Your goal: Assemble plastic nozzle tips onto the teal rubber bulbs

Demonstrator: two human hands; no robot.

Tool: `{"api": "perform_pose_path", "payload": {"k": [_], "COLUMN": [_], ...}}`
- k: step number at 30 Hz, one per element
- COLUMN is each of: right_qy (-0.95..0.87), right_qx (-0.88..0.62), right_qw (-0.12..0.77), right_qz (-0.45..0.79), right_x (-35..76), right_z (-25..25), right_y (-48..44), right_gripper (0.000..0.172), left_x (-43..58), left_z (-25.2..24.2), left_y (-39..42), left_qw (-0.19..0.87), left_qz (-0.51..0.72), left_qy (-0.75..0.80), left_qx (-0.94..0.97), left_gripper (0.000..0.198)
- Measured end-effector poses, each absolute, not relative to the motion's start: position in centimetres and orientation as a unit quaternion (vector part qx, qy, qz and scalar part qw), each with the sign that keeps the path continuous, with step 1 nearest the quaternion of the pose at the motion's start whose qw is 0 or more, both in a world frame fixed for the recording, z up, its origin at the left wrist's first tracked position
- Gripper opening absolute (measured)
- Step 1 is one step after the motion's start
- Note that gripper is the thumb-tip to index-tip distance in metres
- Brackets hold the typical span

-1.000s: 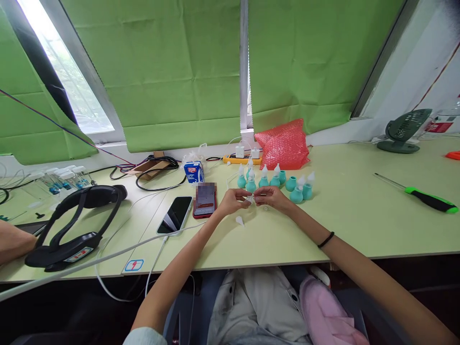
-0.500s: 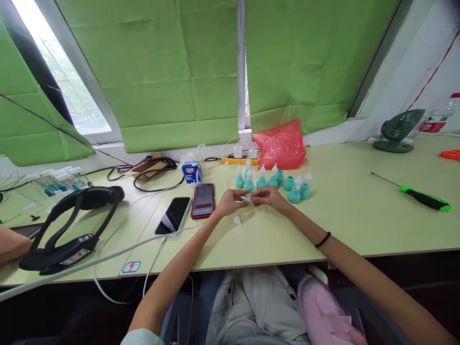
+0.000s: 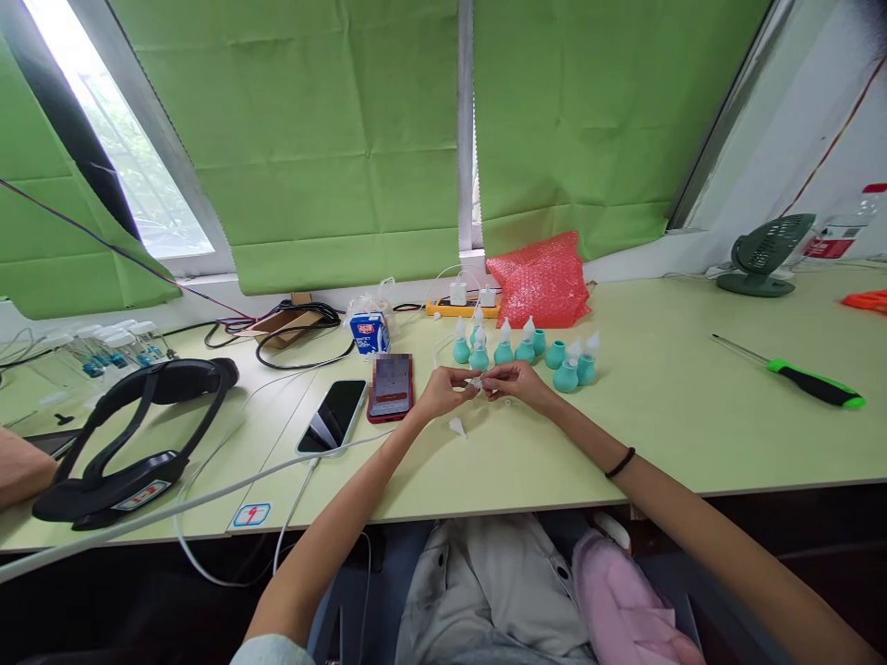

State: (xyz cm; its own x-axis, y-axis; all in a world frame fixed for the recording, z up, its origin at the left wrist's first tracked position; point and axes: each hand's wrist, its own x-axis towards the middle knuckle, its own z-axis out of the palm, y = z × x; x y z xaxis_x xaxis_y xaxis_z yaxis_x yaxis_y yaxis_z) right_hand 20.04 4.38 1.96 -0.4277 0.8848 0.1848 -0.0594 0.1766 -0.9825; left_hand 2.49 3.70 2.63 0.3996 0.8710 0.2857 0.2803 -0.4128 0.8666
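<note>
Left hand and right hand meet fingertip to fingertip just above the surface. Both are closed in a pinch on one small white piece, which sits between them; its shape is too small to make out. The right wrist carries a black band.

A loose white cone tip lies on the surface just below the left hand, apart from it. Directly behind the hands stands a cluster of teal bulbs, most of them fitted with white tips, upright, near the right hand's knuckles but not touching it.

To the left of the left hand lies a red phone with its screen lit, and beside that a black phone with a white cable running off towards the near edge. A small blue carton stands behind the phones. Further back, a red bubble-wrap bag rests against the window sill, next to a yellow power strip.

Far left: a black headset. Far right: a green-handled screwdriver and a small dark green fan, both well apart from the hands.
</note>
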Motion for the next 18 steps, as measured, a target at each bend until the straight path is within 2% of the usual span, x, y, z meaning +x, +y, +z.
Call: {"api": "perform_pose_path", "payload": {"k": [18], "right_qy": [-0.642], "right_qx": [-0.333], "right_qw": [0.441], "right_qz": [0.531], "right_x": [19.77], "right_z": [2.19], "right_y": [4.11], "right_gripper": [0.027], "left_x": [2.51], "left_z": [2.68], "left_y": [3.6], "left_qw": [0.394], "left_qz": [0.391], "left_qy": [0.4], "left_qx": [0.729], "left_gripper": [0.038]}}
